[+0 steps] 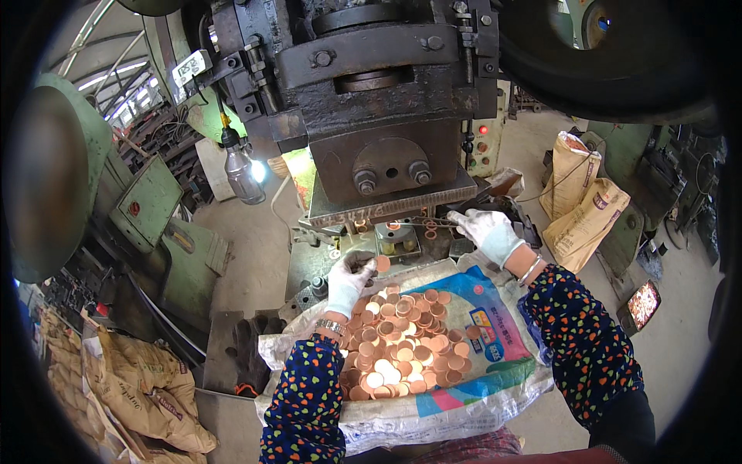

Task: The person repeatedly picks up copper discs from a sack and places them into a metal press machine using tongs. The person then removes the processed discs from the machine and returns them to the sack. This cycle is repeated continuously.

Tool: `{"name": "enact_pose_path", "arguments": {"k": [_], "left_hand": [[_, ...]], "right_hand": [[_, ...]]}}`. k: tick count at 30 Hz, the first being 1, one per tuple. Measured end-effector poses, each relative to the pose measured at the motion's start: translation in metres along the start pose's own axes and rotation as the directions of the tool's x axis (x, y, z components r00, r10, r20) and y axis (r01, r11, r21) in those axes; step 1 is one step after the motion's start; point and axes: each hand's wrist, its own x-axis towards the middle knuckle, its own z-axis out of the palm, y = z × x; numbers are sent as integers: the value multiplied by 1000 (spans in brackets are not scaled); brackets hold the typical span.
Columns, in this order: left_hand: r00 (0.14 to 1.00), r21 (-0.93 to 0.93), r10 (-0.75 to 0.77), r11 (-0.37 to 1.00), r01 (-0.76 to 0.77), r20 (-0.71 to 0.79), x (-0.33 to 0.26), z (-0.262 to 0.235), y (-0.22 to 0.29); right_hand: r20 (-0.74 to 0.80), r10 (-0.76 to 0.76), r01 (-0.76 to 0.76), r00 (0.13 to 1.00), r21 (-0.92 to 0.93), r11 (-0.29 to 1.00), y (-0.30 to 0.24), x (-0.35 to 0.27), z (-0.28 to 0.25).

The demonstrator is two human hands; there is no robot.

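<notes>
A copper disc is pinched edge-on between the thumb and fingertips of the gloved left hand, just above the far edge of the heap of discs. Being round, the disc has no long axis; its flat face is turned up and toward the press. A thin metal rod is clamped in the closed fingers of the gloved right hand; its long axis runs leftward, almost level, with the tip pointing at the die under the ram.

The heap is spread on an opened plastic sack lying across the lap, close below the press bed. A lit lamp is hung left of the ram. The floor is bare concrete. Brown paper sacks are stood at the right, more of them piled at the lower left, beside green machine housings.
</notes>
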Motion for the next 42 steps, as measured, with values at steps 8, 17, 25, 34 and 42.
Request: {"name": "enact_pose_path", "arguments": {"k": [8, 17, 25, 34, 42], "left_hand": [[956, 139, 224, 970, -199, -190, 58, 22, -11], [792, 837, 584, 514, -189, -179, 96, 56, -15], [793, 927, 608, 268, -264, 50, 90, 48, -13], [824, 789, 566, 501, -355, 12, 45, 38, 5], [922, 842, 196, 377, -384, 333, -34, 16, 4]], "right_hand": [[-1, 176, -175, 984, 46, 983, 18, 4, 19], [227, 198, -269, 954, 348, 898, 16, -28, 11], [117, 136, -169, 984, 350, 921, 14, -23, 23], [319, 107, -218, 942, 335, 917, -7, -20, 0], [60, 133, -143, 989, 572, 808, -50, -89, -30]]}}
